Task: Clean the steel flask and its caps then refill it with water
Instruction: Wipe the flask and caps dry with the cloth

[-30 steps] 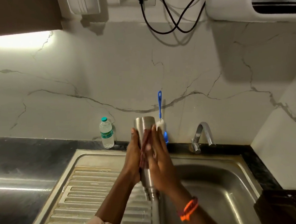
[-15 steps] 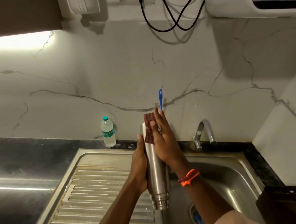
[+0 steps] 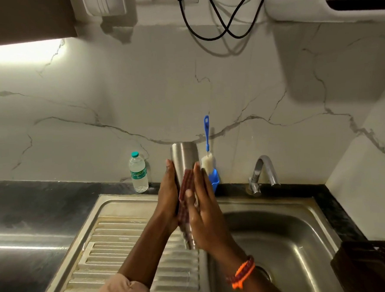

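Between the hands, above the sink's [image 3: 283,242] edge, the steel flask [image 3: 184,157] is held upside down. It is gripped by the left hand [image 3: 168,197]; a reddish scrubber [image 3: 185,191] is pressed on it by the flat right hand [image 3: 204,212]. Outside scrubbing seems underway; rinsing, caps and refilling are judged still left.

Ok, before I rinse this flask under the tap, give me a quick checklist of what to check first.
1. Flask firmly held by left hand: ok.
2. Scrub pad against flask under right hand: ok.
3. Tap running: not ok, no water visible.
4. Flask over sink basin: not ok, above the divide beside the drainboard.
5. Caps located: cannot tell.
6. Bottle brush within reach: ok.
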